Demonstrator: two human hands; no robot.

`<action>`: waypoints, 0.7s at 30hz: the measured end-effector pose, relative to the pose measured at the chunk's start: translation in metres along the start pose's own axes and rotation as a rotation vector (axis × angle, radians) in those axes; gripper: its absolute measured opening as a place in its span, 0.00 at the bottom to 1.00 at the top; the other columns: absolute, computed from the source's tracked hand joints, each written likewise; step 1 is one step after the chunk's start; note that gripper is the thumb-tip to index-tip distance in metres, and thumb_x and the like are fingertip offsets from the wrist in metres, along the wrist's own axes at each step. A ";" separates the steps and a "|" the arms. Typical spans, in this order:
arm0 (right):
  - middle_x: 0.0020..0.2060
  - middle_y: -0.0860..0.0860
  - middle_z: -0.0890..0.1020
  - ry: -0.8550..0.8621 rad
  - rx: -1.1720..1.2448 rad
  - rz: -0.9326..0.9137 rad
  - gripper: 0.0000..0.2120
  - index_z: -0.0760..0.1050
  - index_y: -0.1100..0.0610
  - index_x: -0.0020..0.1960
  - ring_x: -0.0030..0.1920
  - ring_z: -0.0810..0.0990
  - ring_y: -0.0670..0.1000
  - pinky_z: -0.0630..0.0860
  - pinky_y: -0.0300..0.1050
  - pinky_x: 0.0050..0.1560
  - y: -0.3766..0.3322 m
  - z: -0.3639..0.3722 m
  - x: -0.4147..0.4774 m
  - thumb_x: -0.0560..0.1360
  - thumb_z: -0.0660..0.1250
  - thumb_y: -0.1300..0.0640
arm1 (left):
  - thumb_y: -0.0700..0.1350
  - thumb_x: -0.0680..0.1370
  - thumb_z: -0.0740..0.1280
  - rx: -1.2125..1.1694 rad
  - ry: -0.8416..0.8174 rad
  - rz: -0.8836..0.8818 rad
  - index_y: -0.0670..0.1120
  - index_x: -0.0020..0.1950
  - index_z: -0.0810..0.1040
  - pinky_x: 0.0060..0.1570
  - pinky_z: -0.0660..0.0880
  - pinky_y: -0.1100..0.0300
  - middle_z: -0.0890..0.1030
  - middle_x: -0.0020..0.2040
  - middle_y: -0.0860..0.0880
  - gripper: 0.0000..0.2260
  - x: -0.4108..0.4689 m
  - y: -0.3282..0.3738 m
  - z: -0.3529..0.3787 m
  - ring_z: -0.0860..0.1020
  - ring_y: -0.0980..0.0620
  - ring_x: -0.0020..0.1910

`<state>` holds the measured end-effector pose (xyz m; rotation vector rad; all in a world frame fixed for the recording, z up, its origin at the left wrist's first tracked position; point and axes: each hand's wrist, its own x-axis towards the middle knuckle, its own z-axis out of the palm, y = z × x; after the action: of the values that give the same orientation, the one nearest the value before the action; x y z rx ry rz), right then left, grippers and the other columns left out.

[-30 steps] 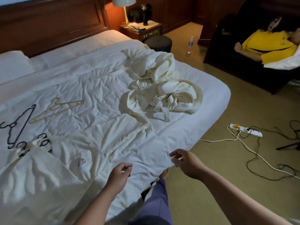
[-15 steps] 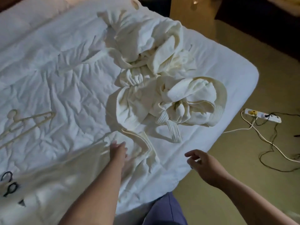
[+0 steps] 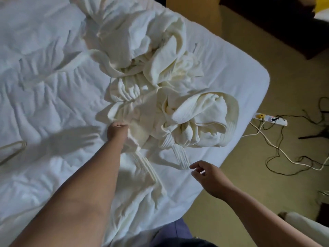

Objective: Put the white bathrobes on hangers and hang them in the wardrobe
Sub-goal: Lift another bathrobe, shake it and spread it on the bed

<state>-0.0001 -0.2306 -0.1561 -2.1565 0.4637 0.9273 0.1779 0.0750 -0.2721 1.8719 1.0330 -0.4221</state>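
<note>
A heap of crumpled white bathrobes (image 3: pixel 160 77) lies on the bed (image 3: pixel 44 77), toward its right side. My left hand (image 3: pixel 117 131) reaches across the bedding and grips a bunched fold at the heap's near left edge. My right hand (image 3: pixel 207 175) hovers over the bed's right edge with loosely curled fingers, just beside the end of a ribbed robe belt (image 3: pixel 181 157), holding nothing. A cream hanger (image 3: pixel 12 151) pokes in at the far left edge, mostly cut off.
A white power strip (image 3: pixel 272 119) with tangled cables lies on the tan carpet to the right of the bed. A dark armchair (image 3: pixel 277 18) fills the top right corner. My purple trousers (image 3: pixel 170 234) touch the bed's near edge.
I have leaned in over the bed. My left hand moved forward from the flat bedding to the bathrobe heap and closed on a fold. My right hand drifted closer to the belt end.
</note>
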 end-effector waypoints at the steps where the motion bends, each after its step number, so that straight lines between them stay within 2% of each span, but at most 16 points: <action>1: 0.45 0.44 0.81 -0.005 0.001 -0.008 0.07 0.78 0.46 0.57 0.44 0.80 0.43 0.78 0.40 0.45 -0.007 0.000 0.002 0.79 0.66 0.51 | 0.44 0.71 0.70 0.128 0.064 0.002 0.43 0.48 0.79 0.46 0.77 0.53 0.82 0.47 0.42 0.08 -0.001 -0.012 -0.005 0.81 0.41 0.45; 3: 0.46 0.44 0.81 -0.031 -0.018 -0.018 0.08 0.78 0.47 0.58 0.45 0.80 0.44 0.77 0.40 0.46 -0.016 0.004 0.009 0.79 0.66 0.51 | 0.44 0.72 0.69 0.276 0.120 -0.048 0.40 0.56 0.77 0.55 0.75 0.51 0.80 0.57 0.38 0.14 -0.001 -0.048 -0.013 0.79 0.36 0.56; 4: 0.46 0.44 0.81 -0.046 -0.033 -0.019 0.08 0.78 0.47 0.58 0.45 0.80 0.43 0.77 0.41 0.47 -0.018 0.006 0.012 0.80 0.66 0.51 | 0.44 0.72 0.69 0.332 0.078 -0.084 0.39 0.59 0.76 0.57 0.74 0.51 0.80 0.59 0.37 0.17 -0.004 -0.067 -0.015 0.78 0.36 0.58; 6: 0.46 0.43 0.81 -0.055 -0.051 -0.015 0.08 0.78 0.47 0.58 0.45 0.79 0.43 0.76 0.40 0.47 -0.018 0.012 0.014 0.80 0.65 0.51 | 0.51 0.69 0.71 0.479 -0.127 -0.061 0.40 0.62 0.76 0.58 0.75 0.51 0.80 0.59 0.38 0.25 -0.015 -0.106 -0.012 0.78 0.38 0.59; 8: 0.46 0.44 0.80 -0.072 -0.059 0.003 0.08 0.78 0.47 0.58 0.45 0.79 0.43 0.75 0.39 0.45 -0.011 0.021 0.014 0.80 0.65 0.51 | 0.59 0.64 0.73 0.507 -0.263 0.024 0.42 0.59 0.78 0.53 0.78 0.52 0.81 0.53 0.42 0.30 -0.024 -0.138 -0.001 0.81 0.42 0.52; 11: 0.46 0.44 0.80 -0.121 -0.087 0.028 0.08 0.78 0.46 0.57 0.44 0.79 0.43 0.75 0.37 0.44 0.003 0.031 0.004 0.80 0.65 0.51 | 0.58 0.68 0.76 0.244 -0.203 0.023 0.42 0.54 0.76 0.51 0.76 0.54 0.80 0.49 0.47 0.25 -0.034 -0.148 0.021 0.79 0.47 0.46; 13: 0.47 0.43 0.80 -0.160 -0.120 0.036 0.08 0.78 0.45 0.57 0.45 0.79 0.43 0.76 0.38 0.46 0.011 0.034 -0.002 0.80 0.65 0.50 | 0.64 0.72 0.72 0.059 -0.094 -0.071 0.43 0.56 0.76 0.51 0.79 0.52 0.82 0.48 0.46 0.27 -0.028 -0.136 0.029 0.81 0.45 0.46; 14: 0.47 0.43 0.80 -0.173 -0.132 0.046 0.08 0.78 0.45 0.57 0.45 0.79 0.43 0.77 0.39 0.47 0.015 0.033 -0.005 0.80 0.65 0.50 | 0.66 0.73 0.68 -0.038 -0.047 -0.146 0.41 0.54 0.78 0.46 0.81 0.49 0.84 0.45 0.44 0.28 -0.020 -0.127 0.033 0.83 0.41 0.42; 16: 0.47 0.43 0.80 -0.186 -0.165 0.036 0.07 0.77 0.45 0.57 0.46 0.79 0.43 0.77 0.42 0.48 0.018 0.028 -0.007 0.80 0.65 0.51 | 0.60 0.77 0.62 -0.149 -0.013 -0.206 0.39 0.48 0.80 0.34 0.80 0.50 0.83 0.38 0.41 0.24 0.006 -0.123 0.034 0.81 0.38 0.33; 17: 0.47 0.43 0.80 -0.185 -0.173 0.035 0.07 0.77 0.45 0.57 0.46 0.80 0.44 0.78 0.43 0.49 0.020 0.025 -0.007 0.79 0.65 0.51 | 0.59 0.77 0.60 -0.147 0.008 -0.194 0.39 0.47 0.80 0.36 0.81 0.50 0.84 0.39 0.40 0.23 0.015 -0.118 0.034 0.81 0.39 0.34; 19: 0.47 0.44 0.81 -0.176 -0.198 0.013 0.06 0.78 0.45 0.56 0.45 0.80 0.45 0.79 0.44 0.48 0.015 0.017 -0.002 0.79 0.66 0.51 | 0.62 0.72 0.58 -0.104 0.024 -0.135 0.40 0.47 0.80 0.46 0.82 0.44 0.85 0.44 0.39 0.26 0.005 -0.083 0.016 0.83 0.38 0.43; 21: 0.46 0.45 0.81 -0.165 -0.216 -0.024 0.05 0.77 0.44 0.54 0.44 0.80 0.45 0.80 0.46 0.50 0.006 0.011 0.004 0.79 0.67 0.51 | 0.61 0.70 0.58 -0.141 -0.005 -0.028 0.40 0.46 0.81 0.50 0.81 0.43 0.85 0.46 0.38 0.26 -0.008 -0.056 0.005 0.83 0.39 0.46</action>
<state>-0.0060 -0.2267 -0.1670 -2.2470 0.2659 1.1762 0.1289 0.0790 -0.3014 1.7320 1.0587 -0.3607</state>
